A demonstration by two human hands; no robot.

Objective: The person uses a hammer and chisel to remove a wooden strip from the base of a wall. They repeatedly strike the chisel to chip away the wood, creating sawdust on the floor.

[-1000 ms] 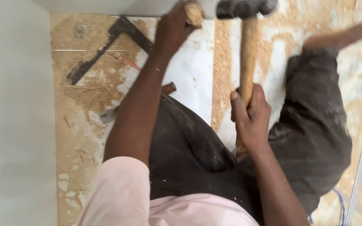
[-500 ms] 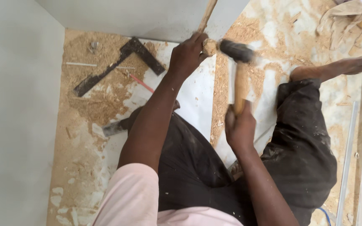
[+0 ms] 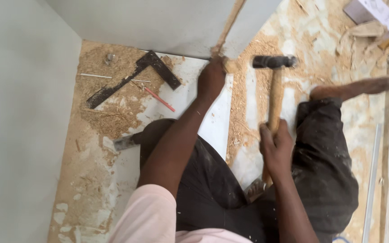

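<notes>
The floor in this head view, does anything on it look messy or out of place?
Yes. Sawdust lies thick over the floor, half burying a black square and a red pencil. Wood scraps are scattered at top right. The right hand holds a hammer; the left hand steadies a wooden strip.

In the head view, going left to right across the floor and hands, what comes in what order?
Grey panel wall → black try square → red pencil → left hand → hammer gripped by right hand → bare foot.
</notes>
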